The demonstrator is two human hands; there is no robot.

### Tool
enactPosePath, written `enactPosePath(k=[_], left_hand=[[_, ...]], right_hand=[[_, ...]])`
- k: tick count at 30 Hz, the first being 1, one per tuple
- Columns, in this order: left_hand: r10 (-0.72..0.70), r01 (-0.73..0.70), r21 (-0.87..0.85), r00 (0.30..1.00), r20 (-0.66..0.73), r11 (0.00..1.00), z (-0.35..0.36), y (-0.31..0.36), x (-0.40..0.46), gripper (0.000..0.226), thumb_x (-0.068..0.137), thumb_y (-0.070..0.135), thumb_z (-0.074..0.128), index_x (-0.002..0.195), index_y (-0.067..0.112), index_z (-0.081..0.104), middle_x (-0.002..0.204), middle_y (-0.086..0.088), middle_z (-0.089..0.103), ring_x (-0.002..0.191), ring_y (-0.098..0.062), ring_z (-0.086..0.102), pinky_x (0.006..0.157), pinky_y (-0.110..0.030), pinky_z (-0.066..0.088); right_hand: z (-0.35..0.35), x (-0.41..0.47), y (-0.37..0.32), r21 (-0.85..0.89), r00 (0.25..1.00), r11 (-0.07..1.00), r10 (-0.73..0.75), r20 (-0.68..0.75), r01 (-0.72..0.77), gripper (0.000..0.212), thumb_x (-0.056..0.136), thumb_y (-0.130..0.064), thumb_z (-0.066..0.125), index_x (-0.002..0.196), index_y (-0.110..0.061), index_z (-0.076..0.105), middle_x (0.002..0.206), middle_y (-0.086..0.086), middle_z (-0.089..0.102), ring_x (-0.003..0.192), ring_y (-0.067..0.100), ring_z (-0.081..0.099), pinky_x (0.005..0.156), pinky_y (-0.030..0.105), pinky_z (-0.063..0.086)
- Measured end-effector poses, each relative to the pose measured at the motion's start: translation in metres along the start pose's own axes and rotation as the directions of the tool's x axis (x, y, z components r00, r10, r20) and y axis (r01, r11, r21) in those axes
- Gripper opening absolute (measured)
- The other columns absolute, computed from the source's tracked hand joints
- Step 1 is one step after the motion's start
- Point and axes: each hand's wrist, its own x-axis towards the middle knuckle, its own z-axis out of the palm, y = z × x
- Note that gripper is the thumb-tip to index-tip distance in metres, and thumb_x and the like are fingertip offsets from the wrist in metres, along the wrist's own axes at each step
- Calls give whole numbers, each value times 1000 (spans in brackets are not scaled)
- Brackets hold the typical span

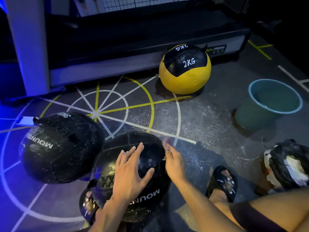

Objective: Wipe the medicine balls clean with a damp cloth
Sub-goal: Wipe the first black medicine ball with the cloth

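From my head camera I count three balls: two black, one yellow (184, 71). My left hand (132, 173) lies flat, fingers spread, on the near black ball (133, 174). My right hand (173, 162) touches its right side; its grip is blurred. The other black ball (61, 148) sits just left. One bucket (267, 104) stands right of the yellow ball.

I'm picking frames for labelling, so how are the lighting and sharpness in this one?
Head view: dim room, blue cast at left, a lit patch of floor in the middle. The right hand is motion-blurred at its fingertips; the left hand on the near black medicine ball is sharp. Wide-angle bending at the edges.
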Motion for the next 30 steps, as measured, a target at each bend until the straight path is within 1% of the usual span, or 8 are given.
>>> enactPosePath(k=[3, 8, 11, 13, 16, 20, 26, 30], left_hand=[[-18, 15, -148, 1000, -19, 989, -5, 5, -4, 84, 91, 55, 58, 162, 24, 26, 157, 18, 42, 148, 5, 27, 127, -27, 5], [-145, 107, -322, 985, -97, 941, -21, 0, -15, 87, 91, 11, 73, 162, 27, 26, 160, 12, 41, 147, -3, 37, 125, -31, 25], [-230, 207, -163, 964, -134, 965, -26, -13, -26, 80, 93, 29, 74, 160, 20, 32, 161, 2, 40, 149, -17, 35, 125, -46, 27], [-298, 277, -178, 949, -104, 944, -25, -14, -34, 78, 94, 47, 68, 159, 20, 36, 164, 1, 36, 153, -16, 28, 125, -47, 27], [-276, 253, -184, 954, -114, 950, -24, -9, -37, 79, 92, 61, 64, 158, 24, 39, 162, 8, 34, 153, -12, 26, 125, -42, 26], [-307, 264, -270, 943, -132, 926, -35, -24, -39, 75, 90, 53, 71, 155, 26, 44, 157, 10, 45, 143, -7, 40, 118, -33, 35], [-450, 410, -281, 888, -94, 868, -38, -25, -50, 77, 88, 62, 62, 154, 27, 44, 158, 6, 46, 143, -17, 42, 114, -43, 40], [-394, 356, -289, 915, -83, 889, -35, -14, -48, 78, 84, 61, 69, 153, 32, 46, 148, 14, 53, 134, -14, 49, 108, -41, 43]], right_hand=[[-9, 4, -4, 17, 996, 998, 67, -60, -66, 41, 109, -47, 38, 137, -30, 62, 137, -8, 64, 121, 12, 61, 99, 26, 48], [-7, -27, 0, -262, 719, 672, -618, 318, 693, 44, 107, -23, 40, 150, -22, 50, 155, -12, 44, 143, 2, 39, 118, 21, 33], [-32, 6, 22, -305, 984, 935, -164, 76, 180, 40, 110, -29, 38, 146, -30, 54, 152, -7, 52, 133, 17, 56, 116, 33, 40], [-36, 10, 27, -264, 995, 961, 70, -74, -87, 35, 109, -23, 44, 139, -23, 62, 140, 2, 64, 120, 28, 63, 101, 38, 49], [-10, -32, 16, -162, 967, 953, -253, 32, 255, 39, 108, -26, 47, 148, -28, 52, 149, -19, 47, 106, 8, 69, 82, 26, 57], [-14, -51, 19, -237, 760, 730, -561, 328, 641, 50, 111, -22, 39, 157, -38, 29, 165, -26, 17, 151, -8, 12, 123, 17, 16], [-35, -16, 26, -112, 989, 984, 134, -55, -140, 38, 110, -23, 41, 146, -22, 55, 145, 3, 59, 136, 23, 53, 107, 31, 41], [7, -33, -24, -157, 977, 981, -136, -162, 111, 34, 106, -12, 49, 137, -14, 61, 145, 1, 58, 117, 18, 63, 100, 11, 42]])
